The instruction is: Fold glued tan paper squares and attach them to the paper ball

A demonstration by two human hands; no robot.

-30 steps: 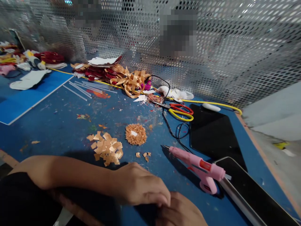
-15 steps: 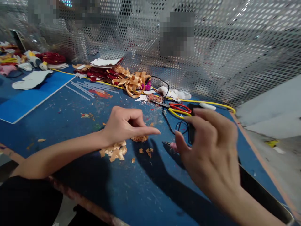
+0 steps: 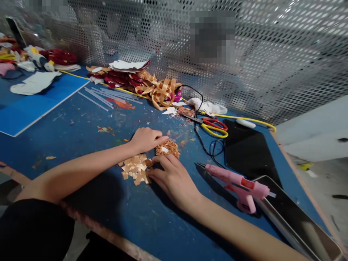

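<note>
a: what did the round piece look like?

b: the round piece was a shaggy disc, coppery brown to tan, its outline ragged with short, frayed tufts. a small white patch showed left of its centre. it lay on the blue table between the two hands, its lower edge partly hidden by the right one.

a: and beside it?

b: a loose heap of gold scraps, just to its left and nearer the person. they were small, flat, angular bits, overlapping every which way, some catching a pale shine.

a: how was the left hand held?

b: its fingers were curled under, with one digit stretched out to the disc's upper left edge. i could not tell whether it gripped anything.

a: the right hand?

b: bent, thumb and fingers drawn near one another at the heap's right side. whether a scrap was pinched there, i could not tell.

a: farther out?

b: a pink glue gun lay to the right, nozzle pointing left. beyond were scissors with one red and one yellow handle, then tangled gold ribbon and pale, thin sticks. a perforated metal screen stood at the back.
</note>
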